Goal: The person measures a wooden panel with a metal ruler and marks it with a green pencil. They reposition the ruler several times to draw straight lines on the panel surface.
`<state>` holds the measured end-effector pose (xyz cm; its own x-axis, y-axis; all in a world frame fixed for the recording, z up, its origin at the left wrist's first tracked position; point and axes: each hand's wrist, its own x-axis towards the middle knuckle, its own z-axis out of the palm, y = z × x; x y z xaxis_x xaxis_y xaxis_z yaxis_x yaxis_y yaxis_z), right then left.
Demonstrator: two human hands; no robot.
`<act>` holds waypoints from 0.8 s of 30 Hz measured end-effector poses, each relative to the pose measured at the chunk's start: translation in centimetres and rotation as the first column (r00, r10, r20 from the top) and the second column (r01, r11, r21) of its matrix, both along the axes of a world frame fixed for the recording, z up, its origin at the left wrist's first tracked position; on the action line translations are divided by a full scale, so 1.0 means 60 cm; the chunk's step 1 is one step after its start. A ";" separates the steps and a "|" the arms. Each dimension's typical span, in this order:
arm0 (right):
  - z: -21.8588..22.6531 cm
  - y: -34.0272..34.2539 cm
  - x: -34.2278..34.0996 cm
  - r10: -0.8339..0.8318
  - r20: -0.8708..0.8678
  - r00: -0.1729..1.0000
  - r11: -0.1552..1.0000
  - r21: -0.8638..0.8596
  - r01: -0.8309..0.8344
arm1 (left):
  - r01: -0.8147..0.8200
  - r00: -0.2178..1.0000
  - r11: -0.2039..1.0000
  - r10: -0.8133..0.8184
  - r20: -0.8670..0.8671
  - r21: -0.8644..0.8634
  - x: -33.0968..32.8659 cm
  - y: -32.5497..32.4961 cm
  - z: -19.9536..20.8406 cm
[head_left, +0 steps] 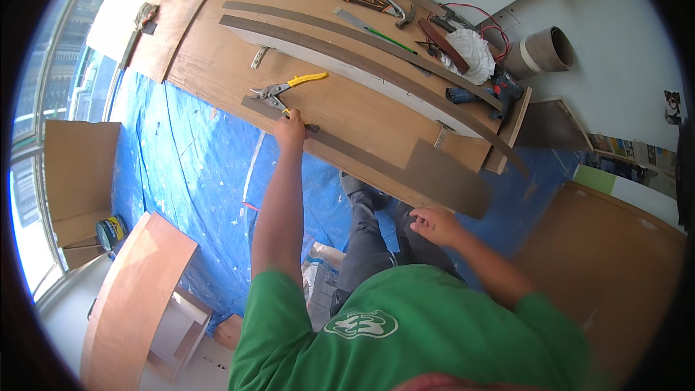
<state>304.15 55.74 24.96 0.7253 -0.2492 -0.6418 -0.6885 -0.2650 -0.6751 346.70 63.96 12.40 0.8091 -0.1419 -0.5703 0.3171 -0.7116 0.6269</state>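
Observation:
My left hand is at the near edge of the wooden bench, closed on the lower handle of yellow-handled tin snips. The snips lie with their blades toward the left and their upper handle spread away. A small dark piece, too small to identify, shows beside the fingers. Under the snips and hand, a thin brown laminate strip runs along the front edge, ending at the right in a wider brown sheet. Off the bench, near my legs, my right hand is loosely curled with nothing visible in it.
A curved white panel with a brown edge spans the bench. Behind it lie a hammer, a green pencil, a cordless drill and crumpled white cloth. Blue sheeting covers the floor; a curved wooden panel stands lower left.

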 end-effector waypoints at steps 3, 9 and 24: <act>0.013 -0.023 0.023 -0.101 0.065 0.993 0.995 -0.021 0.103 | 0.017 0.994 0.997 -0.008 0.105 -0.078 -0.022 0.027 0.024; 0.017 -0.067 0.058 -0.698 -0.069 0.713 0.564 0.561 0.606 | 0.367 0.905 0.926 -0.334 0.262 -0.087 -0.211 0.089 0.126; 0.003 -0.037 -0.158 -0.729 -0.351 0.587 0.450 0.400 0.799 | 0.940 0.286 0.239 -0.940 0.183 -0.243 -0.503 0.060 0.143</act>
<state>294.69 53.55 25.14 0.3123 -0.3105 -0.8978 -0.5254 0.7309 -0.4355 316.49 67.57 20.98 -0.0068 -0.9327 -0.3606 -0.4628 -0.3167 0.8279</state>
